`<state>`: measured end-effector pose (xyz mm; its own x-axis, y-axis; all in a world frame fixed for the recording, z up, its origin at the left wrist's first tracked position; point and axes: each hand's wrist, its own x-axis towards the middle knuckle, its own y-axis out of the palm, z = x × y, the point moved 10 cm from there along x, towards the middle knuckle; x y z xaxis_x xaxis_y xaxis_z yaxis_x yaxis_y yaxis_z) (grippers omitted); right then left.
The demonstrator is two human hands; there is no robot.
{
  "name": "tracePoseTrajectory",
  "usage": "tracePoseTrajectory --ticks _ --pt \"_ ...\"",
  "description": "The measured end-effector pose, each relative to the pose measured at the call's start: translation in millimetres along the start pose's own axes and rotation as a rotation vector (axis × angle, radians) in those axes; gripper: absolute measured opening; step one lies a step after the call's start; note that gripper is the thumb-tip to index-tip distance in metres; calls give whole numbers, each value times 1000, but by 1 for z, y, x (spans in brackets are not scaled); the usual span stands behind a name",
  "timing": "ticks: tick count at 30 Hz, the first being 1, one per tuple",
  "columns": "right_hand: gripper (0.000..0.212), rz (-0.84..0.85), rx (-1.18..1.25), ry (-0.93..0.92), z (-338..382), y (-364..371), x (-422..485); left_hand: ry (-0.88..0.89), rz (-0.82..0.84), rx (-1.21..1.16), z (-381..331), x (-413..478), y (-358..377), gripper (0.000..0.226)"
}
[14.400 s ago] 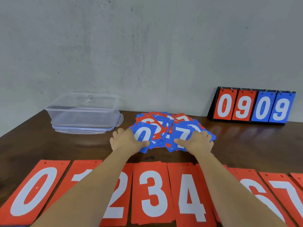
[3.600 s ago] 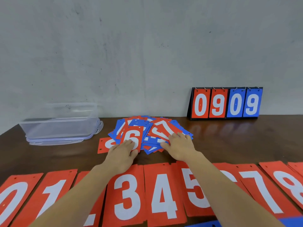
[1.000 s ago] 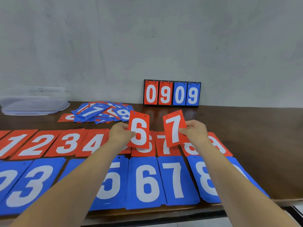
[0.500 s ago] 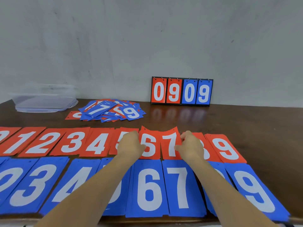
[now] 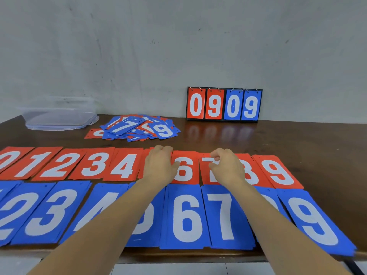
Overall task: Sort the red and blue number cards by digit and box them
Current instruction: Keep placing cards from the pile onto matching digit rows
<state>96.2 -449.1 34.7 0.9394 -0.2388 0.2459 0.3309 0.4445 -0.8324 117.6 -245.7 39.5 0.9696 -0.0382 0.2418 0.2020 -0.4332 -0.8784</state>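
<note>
Step in hand, as I read it: seating a red 6 and a red 7 on their piles in the red row. The left hand (image 5: 159, 168) lies over the red 5 pile, thumb touching the left edge of the red 6 card (image 5: 186, 171); its fingers (image 5: 162, 149) are loosely curled at the row's far edge, w/ nothing gripped that I can see. The right hand (image 5: 228, 168) sits over the red 7 card (image 5: 205, 165) and part of the red 8 pile; its fingers (image 5: 218, 153) curl in w/ thumb & forefinger close together above the 7; can't tell if they pinch the card's top edge or are just off it.

Layout: red 0–9 runs across the worktop (image 5: 297, 139); the blue row (image 5: 185, 215) lies just nearer the person, reaching the front edge; the mixed pile (image 5: 139, 128) of unsorted cards sits behind the red row, apart from it; the clear box (image 5: 59, 118) is far left by the wall, contents not visible; the scoreboard stand (image 5: 224, 105) at the back reads 0909.

Doing it well: square each card to the one beneath; press flat w/ fingertips and nudge by the long edges till corners match. Piles crowd their neighbours, esp. 4/5/6, so a sideways shove prob. skews the next pile; lift hands straight up. Cards look thin & slick, likely to slide. Mixed pile is far from spent; boxing not begun.
</note>
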Motion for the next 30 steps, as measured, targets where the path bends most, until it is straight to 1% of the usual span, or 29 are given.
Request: tracePoseTrajectory --ticks 4,8,16,20,23,25,27,30 --pt "35 19 41 -57 30 7 7 7 -26 0 9 7 -15 58" --pt "39 64 69 -84 57 23 17 26 -19 3 31 23 -27 56" --pt "44 133 59 -38 98 71 61 16 23 23 100 79 -36 52" --pt "51 175 -2 -33 119 100 82 16 48 53 139 110 -38 51" --pt "55 209 -77 -44 134 119 95 8 88 86 165 131 -39 48" --pt "57 239 -142 -51 141 130 103 18 134 148 178 141 -35 48" --pt "58 289 -216 -62 146 143 110 31 197 198 187 148 -27 53" --pt "56 378 -295 -63 145 160 114 55 299 195 191 151 -11 48"
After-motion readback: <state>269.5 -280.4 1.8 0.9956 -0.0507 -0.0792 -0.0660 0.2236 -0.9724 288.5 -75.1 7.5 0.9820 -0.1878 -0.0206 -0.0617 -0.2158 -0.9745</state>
